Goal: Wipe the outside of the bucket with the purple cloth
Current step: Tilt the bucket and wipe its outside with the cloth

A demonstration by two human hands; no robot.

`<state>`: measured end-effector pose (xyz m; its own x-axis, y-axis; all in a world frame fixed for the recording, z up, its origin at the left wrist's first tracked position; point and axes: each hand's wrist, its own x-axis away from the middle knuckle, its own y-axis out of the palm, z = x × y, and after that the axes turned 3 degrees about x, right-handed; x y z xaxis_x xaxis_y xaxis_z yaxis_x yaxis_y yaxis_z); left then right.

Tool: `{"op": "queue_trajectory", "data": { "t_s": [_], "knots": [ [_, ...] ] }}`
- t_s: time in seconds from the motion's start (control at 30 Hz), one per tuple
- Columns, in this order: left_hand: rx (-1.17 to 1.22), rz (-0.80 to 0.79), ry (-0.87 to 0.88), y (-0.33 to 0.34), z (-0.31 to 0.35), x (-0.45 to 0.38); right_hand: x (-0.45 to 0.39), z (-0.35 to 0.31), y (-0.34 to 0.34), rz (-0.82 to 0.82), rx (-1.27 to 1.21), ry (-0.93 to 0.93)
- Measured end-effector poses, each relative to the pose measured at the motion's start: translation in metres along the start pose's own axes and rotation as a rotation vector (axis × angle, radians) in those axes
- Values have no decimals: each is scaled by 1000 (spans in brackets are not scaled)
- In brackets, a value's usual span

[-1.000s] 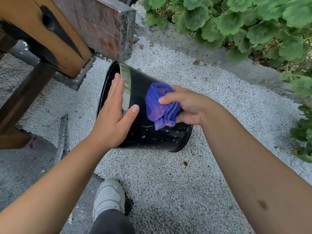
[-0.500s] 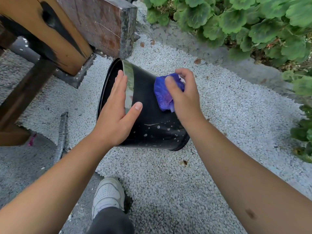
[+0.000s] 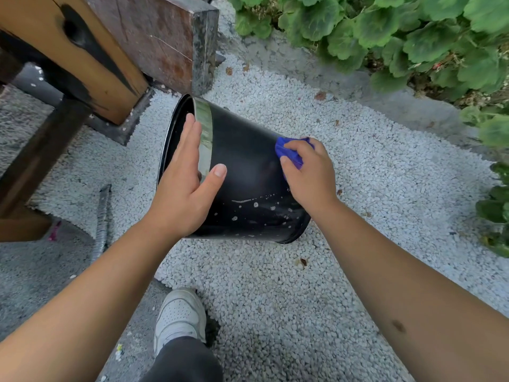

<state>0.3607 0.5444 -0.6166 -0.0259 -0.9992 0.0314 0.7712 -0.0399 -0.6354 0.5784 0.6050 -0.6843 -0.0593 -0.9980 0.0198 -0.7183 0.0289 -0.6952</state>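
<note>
Bucket [image 3: 248, 172]: black, tipped on its side on the white gravel [image 3: 275, 293], mouth toward the timber post [image 3: 91, 59].
Left hand [image 3: 184, 188]: flat, fingers extended, pressed against the rim band.
Right hand [image 3: 308, 175]: clenched around the purple cloth [image 3: 286, 151], apparently pressed to the bucket's far wall.

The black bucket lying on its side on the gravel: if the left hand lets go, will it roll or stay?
The bucket would probably roll, since its round wall rests on loose gravel. Being tapered, it would likely curve rather than go straight. The left hand lies flat on it near the rim, which suggests it needs steadying.
</note>
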Motion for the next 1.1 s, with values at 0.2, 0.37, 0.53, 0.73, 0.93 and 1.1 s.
{"op": "queue_trajectory", "data": {
  "t_s": [0.2,0.37,0.53,0.73,0.93,1.1],
  "knots": [
    [-8,39,46,-3,-7,-2,30,-72,3,69,-259,-231],
    [54,23,56,-7,-14,-2,79,-105,34,58,-135,-419],
    [-15,-12,72,-10,-13,-3,71,-74,34,83,30,-437],
    [28,54,62,-11,-12,0,55,-26,23,84,74,-83],
    [316,156,5,-6,-14,13,46,6,18,80,96,67],
    [184,-19,64,-10,-33,41,41,14,14,60,58,125]
  ]
}}
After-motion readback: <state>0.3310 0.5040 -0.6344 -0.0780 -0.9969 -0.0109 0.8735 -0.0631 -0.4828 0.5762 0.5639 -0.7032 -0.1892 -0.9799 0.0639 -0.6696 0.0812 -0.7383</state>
